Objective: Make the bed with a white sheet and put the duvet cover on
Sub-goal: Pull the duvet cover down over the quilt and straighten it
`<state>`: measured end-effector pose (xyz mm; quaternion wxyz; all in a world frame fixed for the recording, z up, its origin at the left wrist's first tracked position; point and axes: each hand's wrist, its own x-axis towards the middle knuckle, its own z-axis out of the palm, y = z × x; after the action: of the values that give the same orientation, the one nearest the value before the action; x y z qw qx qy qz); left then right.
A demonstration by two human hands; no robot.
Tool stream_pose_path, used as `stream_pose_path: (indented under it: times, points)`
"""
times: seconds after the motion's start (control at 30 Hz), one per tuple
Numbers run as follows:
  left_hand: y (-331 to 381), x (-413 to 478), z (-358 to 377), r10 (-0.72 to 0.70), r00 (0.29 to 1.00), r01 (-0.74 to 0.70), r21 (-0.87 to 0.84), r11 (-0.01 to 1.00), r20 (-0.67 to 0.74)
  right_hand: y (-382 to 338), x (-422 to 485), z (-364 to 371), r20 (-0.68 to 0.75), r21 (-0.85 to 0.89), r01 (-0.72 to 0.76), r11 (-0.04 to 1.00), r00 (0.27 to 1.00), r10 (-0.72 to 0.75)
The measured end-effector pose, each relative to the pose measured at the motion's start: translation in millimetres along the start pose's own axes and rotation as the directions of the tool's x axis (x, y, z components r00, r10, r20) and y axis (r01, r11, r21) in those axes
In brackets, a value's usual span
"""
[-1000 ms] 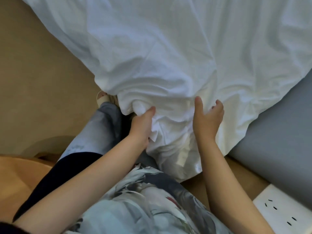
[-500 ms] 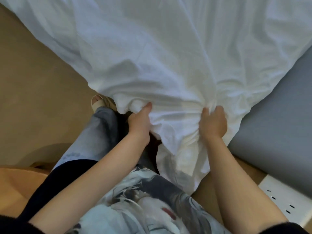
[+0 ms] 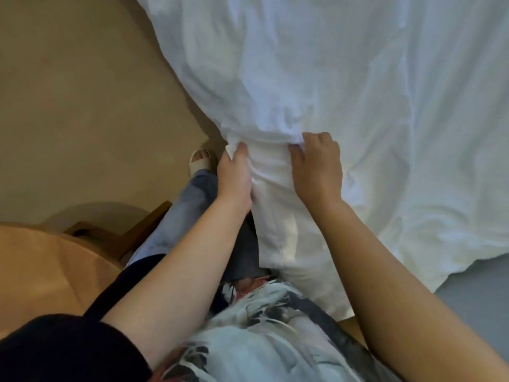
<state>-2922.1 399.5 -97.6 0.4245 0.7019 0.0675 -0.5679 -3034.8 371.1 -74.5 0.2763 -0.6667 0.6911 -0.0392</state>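
- On my feed the white sheet point(image 3: 358, 92) lay spread across the bed, with one bunched corner hanging off the edge toward the person's legs.
- The left hand point(image 3: 235, 175) gripped that bunch, thumb on top.
- The right hand point(image 3: 316, 166) curled its fingers into the fold just beside it.
- I saw grey mattress point(image 3: 473, 293) at lower right.

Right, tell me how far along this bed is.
Done: the white sheet lies spread over most of the bed. In hand: left hand and right hand both grip its bunched corner at the edge. Left: grey mattress shows bare lower right, the corner is untucked, no duvet cover in view.
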Motion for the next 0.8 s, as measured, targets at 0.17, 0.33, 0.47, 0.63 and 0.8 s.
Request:
stream_pose_path:
  times: [0.17,0.33,0.47,0.63,0.8]
  points:
    - [-8,-31,-16,0.284,0.917,-0.349,0.217,0.912,0.280,3,20,-33,-0.229,0.490,-0.124,0.863,0.937,0.265]
    - [7,-8,14,-0.287,0.949,0.281,0.068,0.957,0.127,10,38,-46,-0.311,0.423,-0.213,0.880,0.879,0.362]
    - [-4,-6,36,-0.245,0.918,0.171,0.244,0.954,0.313,8,52,-41,-0.294,0.346,-0.180,0.921,0.911,0.288]
    - [-11,-28,41,-0.067,0.950,0.002,0.211,0.978,0.304,11,65,-49,-0.311,0.215,-0.189,0.958,0.917,0.251]
    - [-29,-48,-13,-0.235,0.940,0.262,-0.081,0.962,0.249,22,48,-25,-0.284,0.196,-0.340,0.920,0.878,0.386]
